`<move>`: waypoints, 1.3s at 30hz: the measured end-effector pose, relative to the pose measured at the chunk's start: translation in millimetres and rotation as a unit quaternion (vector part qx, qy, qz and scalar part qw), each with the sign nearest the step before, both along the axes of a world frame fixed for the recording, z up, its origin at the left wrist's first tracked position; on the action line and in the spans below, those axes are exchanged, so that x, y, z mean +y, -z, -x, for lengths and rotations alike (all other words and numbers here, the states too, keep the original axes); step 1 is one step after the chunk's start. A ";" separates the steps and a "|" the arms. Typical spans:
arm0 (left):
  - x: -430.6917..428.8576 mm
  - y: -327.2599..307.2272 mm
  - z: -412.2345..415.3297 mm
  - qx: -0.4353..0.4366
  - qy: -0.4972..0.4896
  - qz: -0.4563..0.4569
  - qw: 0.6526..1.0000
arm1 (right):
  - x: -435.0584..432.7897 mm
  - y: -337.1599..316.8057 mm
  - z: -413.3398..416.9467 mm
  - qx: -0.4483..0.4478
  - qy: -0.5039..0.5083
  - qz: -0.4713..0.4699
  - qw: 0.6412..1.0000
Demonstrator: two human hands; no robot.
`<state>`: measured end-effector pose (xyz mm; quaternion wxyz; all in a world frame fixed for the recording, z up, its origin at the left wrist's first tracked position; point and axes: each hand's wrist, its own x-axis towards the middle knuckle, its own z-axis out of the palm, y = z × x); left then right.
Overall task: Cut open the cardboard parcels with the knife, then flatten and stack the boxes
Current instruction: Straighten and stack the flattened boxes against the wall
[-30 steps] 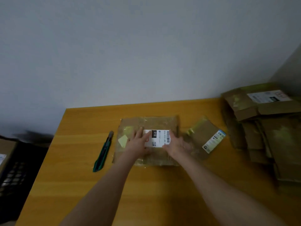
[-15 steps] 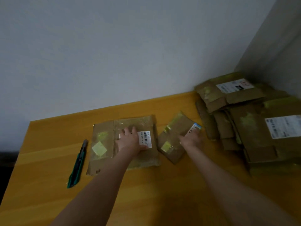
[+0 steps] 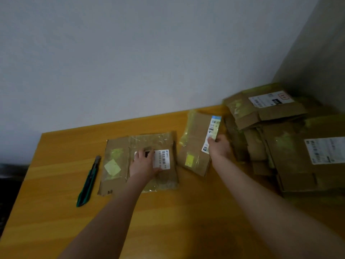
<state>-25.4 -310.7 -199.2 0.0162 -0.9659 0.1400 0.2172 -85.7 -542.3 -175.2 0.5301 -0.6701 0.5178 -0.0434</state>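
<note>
wide-angle view from head height, facing forward and down onto a table [image 3: 56, 165], close enough for both forearms [image 3: 112, 212] to run in from the bottom edge. tilted, with the far table edge rising rightward; wall [image 3: 130, 62] filling the upper half, cardboard pile [image 3: 291, 146] cropped at right.

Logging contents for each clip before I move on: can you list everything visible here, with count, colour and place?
table: one, yellow-orange, under everything
knife: one, green, on the table left of the large flattened box
large flattened box: one, brown, white label, mid-table
small flattened box: one, brown, blue-and-white label, right of the large one
pile of flattened boxes: one, box count unclear, brown, far right by the walls
walls: two, grey, behind and right of the table
left hand: one, pressing flat on the large flattened box
right hand: one, gripping the small flattened box
</note>
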 end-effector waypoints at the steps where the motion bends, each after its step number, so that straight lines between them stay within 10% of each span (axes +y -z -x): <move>1: 1.1 -1.1 0.2 0.009 -0.003 0.012 1.000 | 1.5 -13.0 -3.9 -0.024 -0.011 0.026 0.999; 5: -7.0 -23.8 -2.3 0.047 -0.138 0.227 0.963 | 10.5 -57.4 -22.5 -0.159 0.030 0.001 0.987; 11: -14.1 -96.1 -24.0 0.125 -0.341 0.596 0.716 | 48.6 -72.9 -44.5 -0.171 -0.044 -0.197 0.964; 13: 5.0 -103.4 -36.4 0.084 -0.383 0.607 0.691 | 66.2 -71.6 -46.7 -0.152 -0.053 -0.198 0.967; 17: 70.1 -102.7 -47.8 0.079 -0.377 0.534 0.752 | 83.3 -66.8 -54.1 -0.111 -0.106 -0.073 0.985; 21: 106.6 -78.5 -45.3 0.028 -0.283 0.322 0.903 | 112.9 -46.4 -53.9 0.045 -0.307 0.110 0.944; 30: 90.7 -19.4 -27.6 -0.030 -0.337 0.283 0.898 | 171.5 -9.3 -32.1 0.129 -0.617 0.282 0.723; 35: 91.0 -11.3 -27.2 -0.107 -0.066 0.098 0.987 | 178.9 6.6 -41.5 0.168 -0.622 0.292 0.707; 39: 92.5 3.5 -29.3 0.009 0.009 0.073 0.997 | 181.8 16.8 -48.6 0.181 -0.630 0.260 0.709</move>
